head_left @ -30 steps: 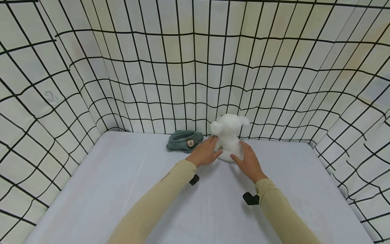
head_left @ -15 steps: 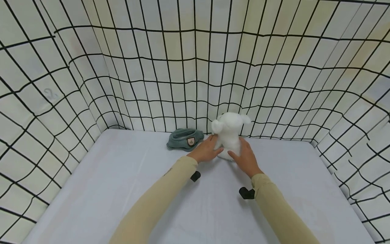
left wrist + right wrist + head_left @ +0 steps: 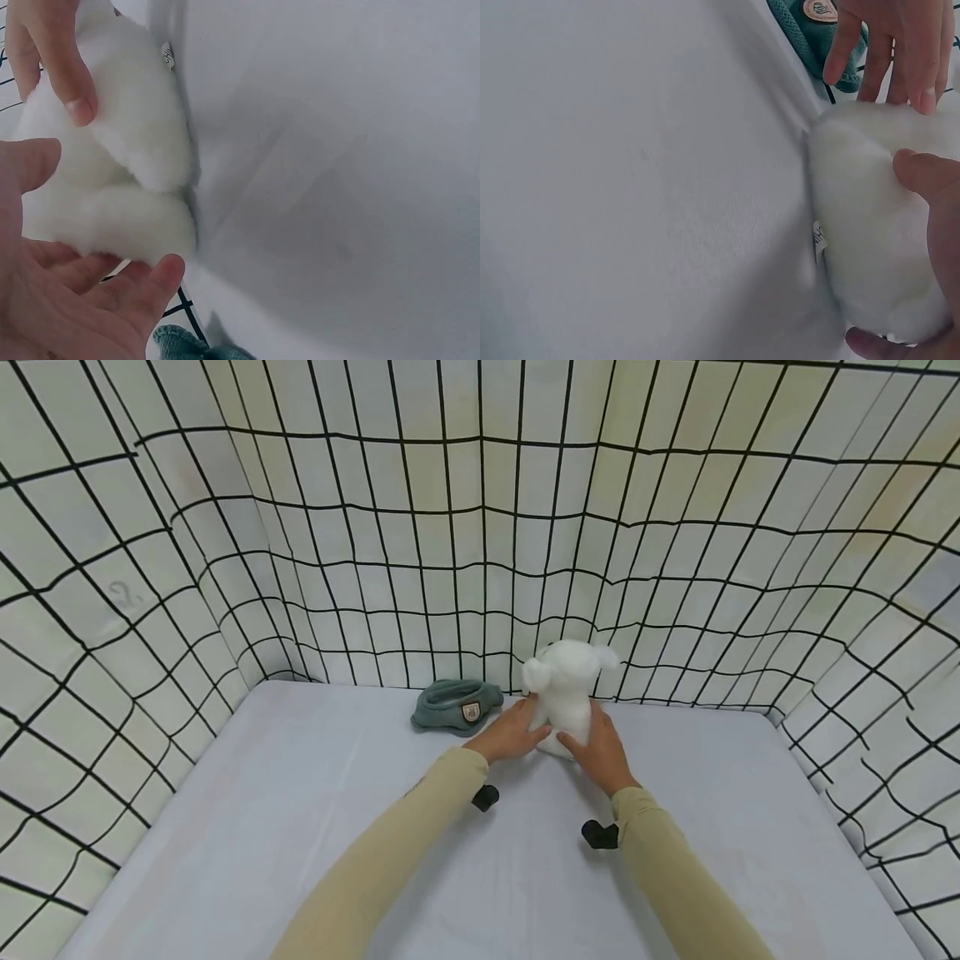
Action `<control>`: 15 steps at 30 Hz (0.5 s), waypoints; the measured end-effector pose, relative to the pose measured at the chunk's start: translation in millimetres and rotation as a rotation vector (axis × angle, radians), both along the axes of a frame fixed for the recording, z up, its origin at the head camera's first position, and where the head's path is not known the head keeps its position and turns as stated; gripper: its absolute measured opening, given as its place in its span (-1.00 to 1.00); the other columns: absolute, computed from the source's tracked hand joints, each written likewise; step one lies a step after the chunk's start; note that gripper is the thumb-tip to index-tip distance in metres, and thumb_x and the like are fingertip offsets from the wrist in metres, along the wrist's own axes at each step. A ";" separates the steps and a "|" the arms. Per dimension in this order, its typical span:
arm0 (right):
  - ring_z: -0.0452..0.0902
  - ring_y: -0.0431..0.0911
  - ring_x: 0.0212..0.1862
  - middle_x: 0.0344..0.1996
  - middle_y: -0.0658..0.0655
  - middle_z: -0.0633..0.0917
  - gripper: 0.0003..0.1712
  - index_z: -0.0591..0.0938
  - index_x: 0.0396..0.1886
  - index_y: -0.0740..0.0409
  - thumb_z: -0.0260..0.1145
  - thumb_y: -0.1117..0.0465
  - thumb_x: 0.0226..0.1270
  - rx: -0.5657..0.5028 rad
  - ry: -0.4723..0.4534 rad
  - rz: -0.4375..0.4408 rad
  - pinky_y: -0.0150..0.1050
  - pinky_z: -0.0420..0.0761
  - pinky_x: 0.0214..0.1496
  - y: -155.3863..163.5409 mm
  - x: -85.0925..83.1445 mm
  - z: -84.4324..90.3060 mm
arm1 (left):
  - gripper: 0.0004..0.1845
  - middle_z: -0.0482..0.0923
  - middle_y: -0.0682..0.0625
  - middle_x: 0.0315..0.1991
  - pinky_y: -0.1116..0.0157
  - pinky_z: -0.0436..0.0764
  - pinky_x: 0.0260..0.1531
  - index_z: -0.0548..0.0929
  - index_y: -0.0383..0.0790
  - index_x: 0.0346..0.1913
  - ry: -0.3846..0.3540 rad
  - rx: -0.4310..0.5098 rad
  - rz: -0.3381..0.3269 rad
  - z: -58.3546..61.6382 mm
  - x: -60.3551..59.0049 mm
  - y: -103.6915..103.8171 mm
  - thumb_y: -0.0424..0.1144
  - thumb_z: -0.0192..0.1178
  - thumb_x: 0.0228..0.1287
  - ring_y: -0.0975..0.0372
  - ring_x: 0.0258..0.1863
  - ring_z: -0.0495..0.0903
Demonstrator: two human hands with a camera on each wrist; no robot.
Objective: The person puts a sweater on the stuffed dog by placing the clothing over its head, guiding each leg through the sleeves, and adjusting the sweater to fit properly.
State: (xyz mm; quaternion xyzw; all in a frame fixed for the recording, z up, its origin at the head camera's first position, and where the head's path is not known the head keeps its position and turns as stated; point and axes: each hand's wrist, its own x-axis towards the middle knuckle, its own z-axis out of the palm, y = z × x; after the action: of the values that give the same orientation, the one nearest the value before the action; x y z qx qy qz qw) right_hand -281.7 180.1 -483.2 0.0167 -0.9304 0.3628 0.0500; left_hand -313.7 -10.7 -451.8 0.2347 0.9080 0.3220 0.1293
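So the whole setup is a pale, white-ish surface (image 3: 285,827) boxed in on three sides by white sheeting with a black grid pattern (image 3: 375,543), kind of like a little cage-looking booth. Near the back edge there's a white fluffy plush toy (image 3: 564,693) sitting upright, ears sticking out to each side, facing away from the camera. Both hands are on it: the left hand (image 3: 510,735) presses in against the toy's left side with fingers mostly straight, thumb tucked under toward the bottom, and the right hand (image 3: 596,752) does the same from the other side, fingers lying along its flank. So the grip is basically a two-handed cradle, each hand fairly open and flat against the fur rather than wrapped tight. The wrist views back that up, you can see the left thumb and fingers spread around the fuzzy bottom (image 3: 112,180) and the right thumb pushing into the fluff (image 3: 877,225). Just to the left of the toy, close to the left hand's fingertips but not touching as far as I can see, lies a small teal-green cap with a badge on it (image 3: 453,706). Both arms are in tan sleeves (image 3: 390,860).
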 end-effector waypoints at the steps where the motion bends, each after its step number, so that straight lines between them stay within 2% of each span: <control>1: 0.29 0.28 0.34 0.37 0.43 0.26 0.02 -0.03 0.52 0.19 0.32 -0.07 0.30 -0.007 0.001 -0.007 0.23 0.33 0.33 -1.1 0.0 -0.2 | -0.16 -0.07 -0.20 0.55 0.06 0.13 0.47 -0.26 -0.14 0.55 -0.001 -0.005 0.004 0.2 0.8 0.0 0.03 -0.02 0.47 0.02 0.52 0.03; 8: 0.32 0.29 0.30 0.33 0.43 0.28 -0.02 0.01 0.50 0.22 0.30 -0.08 0.31 -0.033 0.024 -0.033 0.22 0.35 0.30 -4.2 0.5 5.2 | -0.20 -0.12 -0.15 0.56 0.07 0.07 0.50 -0.22 -0.16 0.55 -0.048 0.014 0.006 5.5 6.7 1.2 -0.03 -0.02 0.49 0.05 0.54 -0.04; 15: 0.33 0.27 0.29 0.30 0.40 0.34 -0.03 0.05 0.49 0.25 0.33 -0.04 0.29 -0.035 0.039 -0.049 0.20 0.35 0.32 -4.5 1.0 9.0 | -0.24 -0.08 -0.14 0.56 0.09 0.07 0.50 -0.16 -0.18 0.55 -0.040 0.006 -0.004 7.4 8.0 1.5 -0.06 -0.03 0.50 0.06 0.54 -0.03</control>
State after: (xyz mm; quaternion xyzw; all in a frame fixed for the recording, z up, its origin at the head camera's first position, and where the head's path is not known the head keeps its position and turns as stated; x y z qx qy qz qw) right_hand -280.7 175.6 -474.2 0.0000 -0.9229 0.3773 0.0772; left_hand -305.7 -9.1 -444.4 0.2306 0.9038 0.3291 0.1473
